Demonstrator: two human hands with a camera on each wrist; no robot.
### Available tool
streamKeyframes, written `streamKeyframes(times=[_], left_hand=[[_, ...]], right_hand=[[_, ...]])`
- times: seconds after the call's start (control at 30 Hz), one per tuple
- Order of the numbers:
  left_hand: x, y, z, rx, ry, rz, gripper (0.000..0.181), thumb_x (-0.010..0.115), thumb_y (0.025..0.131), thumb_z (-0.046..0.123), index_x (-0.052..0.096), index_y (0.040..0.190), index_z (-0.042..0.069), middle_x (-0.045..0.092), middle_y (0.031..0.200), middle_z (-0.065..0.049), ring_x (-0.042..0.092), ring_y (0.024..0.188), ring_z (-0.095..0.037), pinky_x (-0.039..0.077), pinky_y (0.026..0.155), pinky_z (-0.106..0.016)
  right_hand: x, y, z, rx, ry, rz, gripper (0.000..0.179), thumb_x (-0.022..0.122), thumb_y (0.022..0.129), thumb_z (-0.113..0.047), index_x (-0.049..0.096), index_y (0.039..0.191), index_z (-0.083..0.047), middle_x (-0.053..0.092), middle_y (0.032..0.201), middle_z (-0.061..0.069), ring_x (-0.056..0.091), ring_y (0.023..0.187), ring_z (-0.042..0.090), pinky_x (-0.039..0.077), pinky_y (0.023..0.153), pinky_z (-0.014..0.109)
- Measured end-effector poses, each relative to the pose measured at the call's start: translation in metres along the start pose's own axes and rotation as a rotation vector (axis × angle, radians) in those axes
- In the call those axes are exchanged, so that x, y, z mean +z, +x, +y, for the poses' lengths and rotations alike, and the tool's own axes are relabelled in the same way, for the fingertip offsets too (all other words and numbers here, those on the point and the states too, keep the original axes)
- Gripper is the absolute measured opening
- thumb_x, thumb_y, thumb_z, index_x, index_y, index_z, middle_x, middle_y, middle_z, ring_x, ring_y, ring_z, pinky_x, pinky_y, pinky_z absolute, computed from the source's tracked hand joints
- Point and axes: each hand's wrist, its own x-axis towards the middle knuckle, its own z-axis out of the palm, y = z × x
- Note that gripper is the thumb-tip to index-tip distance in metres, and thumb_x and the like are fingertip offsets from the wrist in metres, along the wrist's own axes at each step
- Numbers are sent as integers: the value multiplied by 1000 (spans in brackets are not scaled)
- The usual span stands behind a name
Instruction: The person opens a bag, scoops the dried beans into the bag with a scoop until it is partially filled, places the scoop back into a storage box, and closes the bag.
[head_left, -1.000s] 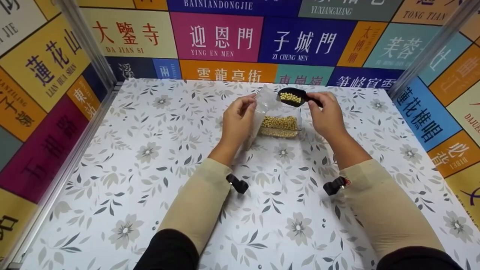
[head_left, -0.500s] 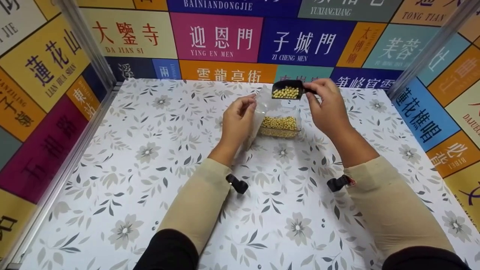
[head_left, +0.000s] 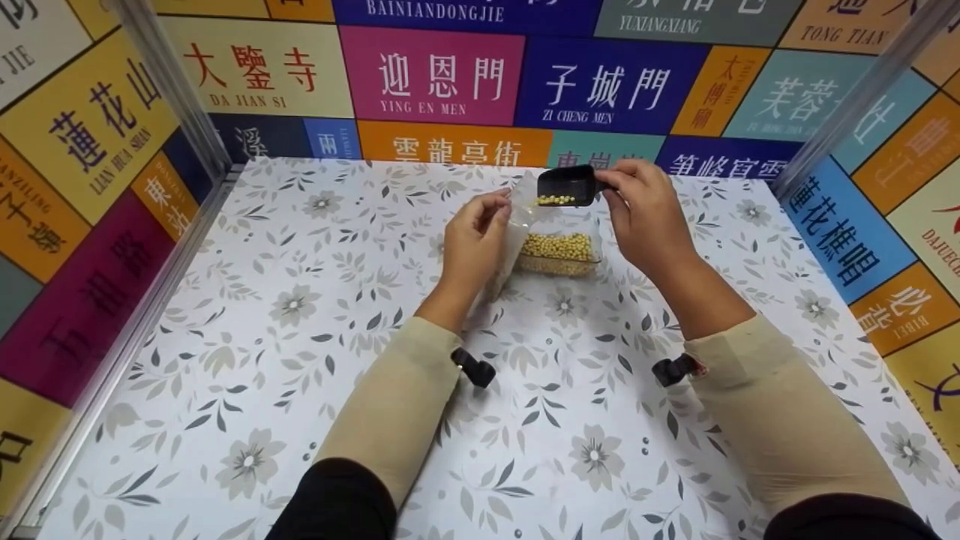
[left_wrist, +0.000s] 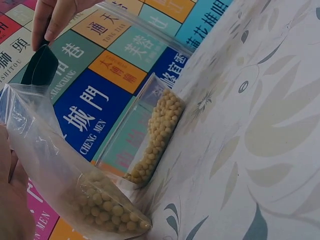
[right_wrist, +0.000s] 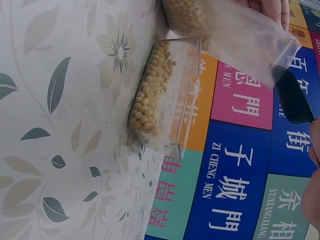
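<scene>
A black scoop (head_left: 568,184) is tilted toward a clear plastic bag (left_wrist: 55,150), its lip at the bag's mouth, with a few yellow soybeans along its low edge. My right hand (head_left: 645,214) pinches the scoop's handle. With my left hand (head_left: 476,240) I hold the bag upright by its top edge, thumb and fingers curled at the plastic. Soybeans (left_wrist: 110,212) fill the bottom of the bag. Just right of the bag stands a clear rectangular container (right_wrist: 187,100), partly filled with soybeans (right_wrist: 152,92).
A white tabletop cloth (head_left: 300,420) printed with grey flowers and leaves lies under everything. Colourful lettered panels (head_left: 431,75) wall off the back and sides, with metal corner posts (head_left: 184,90) between them.
The scoop has shifted left to the bag's mouth and tipped, and most of its soybeans have left it. My right hand rose and moved with it; my left hand stayed nearly still.
</scene>
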Motion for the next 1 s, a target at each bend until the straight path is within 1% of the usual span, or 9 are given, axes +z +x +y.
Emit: streamKeyframes(times=[0.23,0.33,0.47,0.6,0.67,0.73,0.8,0.93,1.0], left_hand=[[-1,-1,-1,1,-14,-7,11,67,106,14,75,112,9,77,133,-1,72,116,-10,59,102,-21],[-1,-1,0,-5,-19,-5,10,68,106,14,74,112,9,77,132,-1,72,117,-10,59,102,-21],[0,-1,1,-10,-21,-7,11,68,106,15,75,111,8,77,132,-2,72,119,-11,58,103,-21],[0,-1,1,-12,-21,-11,12,68,106,16,75,112,8,77,133,-2,72,120,-11,59,104,-21],[0,-2,0,-13,-18,-12,12,68,106,16,75,113,9,77,133,-2,72,119,-11,59,103,-22],[-1,-2,0,-13,-17,-15,12,67,107,16,74,114,10,76,133,-1,72,118,-10,59,101,-22],[0,-2,0,-19,-21,-16,12,67,107,16,74,114,10,76,134,0,71,118,-10,59,101,-22],[1,-2,0,-26,-37,-12,11,68,106,16,74,113,11,76,133,0,71,117,-10,59,101,-23],[1,-2,0,-29,-38,-14,11,68,106,16,74,113,11,76,133,1,71,117,-10,59,101,-23]], right_hand=[[-2,-3,5,11,-4,4,29,60,109,-10,72,136,-5,65,137,19,57,134,40,44,118,56],[-4,-5,10,34,-13,-3,30,59,110,-11,72,137,-5,64,137,19,56,135,40,43,120,57],[-6,-9,20,127,3,-5,31,58,111,-13,71,138,-6,62,137,19,55,134,39,44,119,56],[-6,-14,33,236,41,2,31,57,111,-15,71,137,-5,61,135,18,56,132,36,47,114,53],[-4,-17,38,280,58,-11,31,57,111,-15,71,137,-4,61,135,18,57,131,36,47,111,52],[-2,-20,41,314,65,-53,31,57,111,-14,70,137,-4,60,135,18,57,131,36,48,110,53],[0,-22,44,340,64,-119,32,57,111,-14,70,138,-4,60,136,18,57,131,36,48,110,54],[3,-25,47,366,40,-264,33,55,112,-15,67,142,-6,59,138,16,58,131,37,50,111,55],[4,-27,48,369,25,-320,33,54,112,-15,67,142,-7,59,137,16,58,131,37,51,111,56]])
